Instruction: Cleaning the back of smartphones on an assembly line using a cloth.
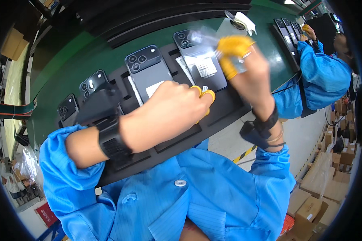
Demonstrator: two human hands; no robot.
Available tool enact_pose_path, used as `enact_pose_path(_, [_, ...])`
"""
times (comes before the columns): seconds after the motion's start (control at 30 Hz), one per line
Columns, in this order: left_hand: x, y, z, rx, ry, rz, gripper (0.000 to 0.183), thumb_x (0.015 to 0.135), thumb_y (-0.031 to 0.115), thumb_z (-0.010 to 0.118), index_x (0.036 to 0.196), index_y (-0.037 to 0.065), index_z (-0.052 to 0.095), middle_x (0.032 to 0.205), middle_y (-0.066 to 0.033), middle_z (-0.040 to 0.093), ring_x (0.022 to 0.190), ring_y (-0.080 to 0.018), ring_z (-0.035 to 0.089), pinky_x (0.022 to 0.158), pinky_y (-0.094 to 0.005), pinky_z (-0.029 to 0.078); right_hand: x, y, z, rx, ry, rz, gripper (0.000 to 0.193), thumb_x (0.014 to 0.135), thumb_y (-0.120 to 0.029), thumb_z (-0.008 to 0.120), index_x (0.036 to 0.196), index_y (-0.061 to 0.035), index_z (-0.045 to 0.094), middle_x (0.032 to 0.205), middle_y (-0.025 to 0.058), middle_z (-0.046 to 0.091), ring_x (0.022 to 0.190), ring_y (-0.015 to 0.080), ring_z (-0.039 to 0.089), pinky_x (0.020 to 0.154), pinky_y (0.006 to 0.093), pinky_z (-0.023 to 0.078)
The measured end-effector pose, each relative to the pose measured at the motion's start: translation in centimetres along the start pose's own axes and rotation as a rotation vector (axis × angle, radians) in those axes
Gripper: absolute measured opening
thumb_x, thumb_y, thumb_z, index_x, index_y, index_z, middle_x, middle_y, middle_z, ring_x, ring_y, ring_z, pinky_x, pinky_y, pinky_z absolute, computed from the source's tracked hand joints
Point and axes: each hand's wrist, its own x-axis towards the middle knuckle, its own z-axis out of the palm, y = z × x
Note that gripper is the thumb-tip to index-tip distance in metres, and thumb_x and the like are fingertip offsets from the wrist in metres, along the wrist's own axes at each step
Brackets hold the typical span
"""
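My right hand (247, 66), smeared by motion, wears yellow finger cots and pinches a crumpled clear plastic film (205, 37). Below that film lies a dark smartphone (197, 60) with a white label on its back, at the right end of the black tray (225, 106). Lower and to the left, my left hand (173, 102) is closed, with yellow cots on its thumb and finger. A small white label (205, 88) pokes up from its pinch. Partly under this hand is another dark smartphone (151, 70), camera side up.
Two more smartphones (93, 82) lie toward the tray's left end, partly behind my left wrist strap. A clear box with a white cloth (244, 22) stands at the back of the green bench (265, 40). At the right, a person in blue (323, 80) works beside another phone tray.
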Motion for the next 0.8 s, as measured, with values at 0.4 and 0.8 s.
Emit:
enact_pose_path(0.4, [3.3,-1.1,2.0,0.136,-0.007,0.005,0.013,0.076,0.013,0.06,0.081,0.002,0.055,0.062,-0.0105,0.06,0.057,-0.0259,0.063,0.049,-0.0351,0.049,-2.2,0.5,-0.6,0.296,-0.618,0.142,0.036,0.069,-0.004,0.071,0.102,0.0032,0.06,0.11,0.0188,0.054,0.103,0.0355,0.051,0.089,0.0381,0.044])
enact_pose_path(0.8, [1.5,-0.8,0.8,-0.238,-0.196,-0.058,0.031,0.087,0.027,0.058,0.094,-0.003,0.052,0.084,-0.0184,0.06,0.074,-0.0357,0.062,0.062,-0.0418,0.051,2.7,3.7,-1.3,0.654,0.085,0.447,0.016,0.083,-0.003,0.063,0.099,0.0001,0.065,0.092,0.0076,0.068,0.084,0.015,0.065,0.078,0.0267,0.051])
